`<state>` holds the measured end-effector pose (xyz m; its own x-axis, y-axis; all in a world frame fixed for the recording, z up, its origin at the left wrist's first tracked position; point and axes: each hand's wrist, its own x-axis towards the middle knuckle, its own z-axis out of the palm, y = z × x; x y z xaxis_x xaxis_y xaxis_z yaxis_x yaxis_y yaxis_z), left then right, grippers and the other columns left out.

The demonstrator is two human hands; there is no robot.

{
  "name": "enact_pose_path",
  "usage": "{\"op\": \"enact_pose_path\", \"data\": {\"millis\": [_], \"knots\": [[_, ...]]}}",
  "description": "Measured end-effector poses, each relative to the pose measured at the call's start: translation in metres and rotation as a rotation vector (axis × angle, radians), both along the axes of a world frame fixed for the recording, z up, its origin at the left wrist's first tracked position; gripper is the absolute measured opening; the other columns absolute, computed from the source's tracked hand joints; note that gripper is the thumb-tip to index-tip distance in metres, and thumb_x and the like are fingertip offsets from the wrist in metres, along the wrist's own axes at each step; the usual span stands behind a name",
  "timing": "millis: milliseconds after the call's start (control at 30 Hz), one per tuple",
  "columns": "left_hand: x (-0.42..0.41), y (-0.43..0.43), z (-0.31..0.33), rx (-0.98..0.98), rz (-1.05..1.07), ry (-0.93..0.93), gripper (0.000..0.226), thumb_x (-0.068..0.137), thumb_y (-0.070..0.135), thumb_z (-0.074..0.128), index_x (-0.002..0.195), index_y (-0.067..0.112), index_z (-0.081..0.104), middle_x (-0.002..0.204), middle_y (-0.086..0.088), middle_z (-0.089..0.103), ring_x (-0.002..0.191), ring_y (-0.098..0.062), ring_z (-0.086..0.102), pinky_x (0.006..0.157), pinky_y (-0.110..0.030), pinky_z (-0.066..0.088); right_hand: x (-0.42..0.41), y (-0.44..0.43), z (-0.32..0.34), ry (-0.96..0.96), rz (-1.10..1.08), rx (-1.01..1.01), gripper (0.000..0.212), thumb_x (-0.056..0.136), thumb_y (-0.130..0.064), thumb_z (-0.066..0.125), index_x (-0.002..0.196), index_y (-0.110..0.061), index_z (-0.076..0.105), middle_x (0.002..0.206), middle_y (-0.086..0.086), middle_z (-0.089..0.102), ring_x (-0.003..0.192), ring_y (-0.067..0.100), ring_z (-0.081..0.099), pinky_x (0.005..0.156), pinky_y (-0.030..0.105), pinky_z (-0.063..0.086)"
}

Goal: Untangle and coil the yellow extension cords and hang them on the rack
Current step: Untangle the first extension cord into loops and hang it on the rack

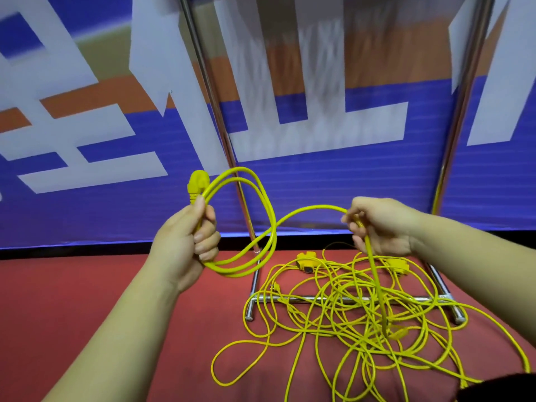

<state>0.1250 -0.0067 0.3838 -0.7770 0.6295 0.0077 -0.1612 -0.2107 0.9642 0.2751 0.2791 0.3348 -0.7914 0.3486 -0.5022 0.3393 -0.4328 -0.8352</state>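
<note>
My left hand (190, 240) grips a small coil of yellow extension cord (268, 216), two loops wide, with the yellow plug (197, 184) sticking up above my thumb. From the coil the cord arcs right to my right hand (380, 227), which pinches it; below that hand the cord drops straight down into a tangled heap of yellow cords (377, 323) on the red floor. Two yellow socket blocks (308, 264) lie at the back of the heap. The chrome rack (243, 204) stands behind, its base bar (348, 299) under the tangle.
A blue, white and orange banner (116, 140) hangs just behind the rack. The rack's right upright (452, 146) rises at the right. Red carpet (87, 300) stretches to the left of the heap. A dark shape (499, 390) fills the bottom right corner.
</note>
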Motion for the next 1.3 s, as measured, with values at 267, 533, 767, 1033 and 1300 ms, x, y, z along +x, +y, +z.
{"op": "enact_pose_path", "data": {"millis": [267,533,767,1033,1300], "knots": [[0.033,0.032,-0.019,-0.269,-0.137,0.213,0.026,0.096,0.03,0.05,0.082,0.009,0.052,0.055,-0.002,0.034,0.043,-0.013,0.034,0.045,-0.026,0.036,0.007,-0.006,0.024,-0.02,-0.03,0.221,0.019,0.085,-0.016,0.071,0.101,-0.006,0.075,0.075,0.002,0.064,0.058,0.009,0.049,0.052,0.021,0.035],[0.051,0.061,-0.04,-0.435,-0.166,0.259,0.025,0.103,0.026,0.049,0.088,0.007,0.055,0.066,-0.006,0.053,0.053,-0.016,0.051,0.053,-0.031,0.043,0.011,-0.01,0.03,-0.005,-0.06,0.185,0.011,0.085,-0.019,0.077,0.092,-0.01,0.074,0.071,0.0,0.072,0.056,0.006,0.067,0.05,0.017,0.053],[0.076,0.088,-0.048,-0.392,-0.199,0.11,0.02,0.107,0.03,0.039,0.11,0.015,0.052,0.101,-0.015,0.076,0.096,-0.033,0.074,0.092,-0.05,0.056,0.007,-0.02,0.036,0.096,-0.147,-0.08,0.007,0.09,-0.013,0.071,0.087,-0.008,0.07,0.062,0.0,0.072,0.056,0.005,0.07,0.057,0.017,0.057],[0.081,0.093,-0.041,-0.331,-0.155,0.15,0.034,0.107,0.033,0.04,0.102,0.003,0.054,0.058,-0.007,0.052,0.044,-0.018,0.047,0.059,-0.038,0.047,0.009,-0.021,0.035,0.176,-0.126,-0.031,0.01,0.092,-0.01,0.069,0.098,-0.002,0.07,0.073,0.007,0.075,0.065,0.01,0.073,0.056,0.02,0.06],[0.069,0.079,-0.014,-0.161,-0.085,0.043,0.024,0.102,0.029,0.049,0.088,0.011,0.056,0.051,0.006,0.027,0.04,-0.005,0.023,0.037,-0.017,0.024,0.019,-0.017,0.025,0.263,0.083,0.513,0.01,0.089,-0.011,0.071,0.097,-0.015,0.075,0.074,0.005,0.071,0.068,0.014,0.066,0.061,0.021,0.052]]}}
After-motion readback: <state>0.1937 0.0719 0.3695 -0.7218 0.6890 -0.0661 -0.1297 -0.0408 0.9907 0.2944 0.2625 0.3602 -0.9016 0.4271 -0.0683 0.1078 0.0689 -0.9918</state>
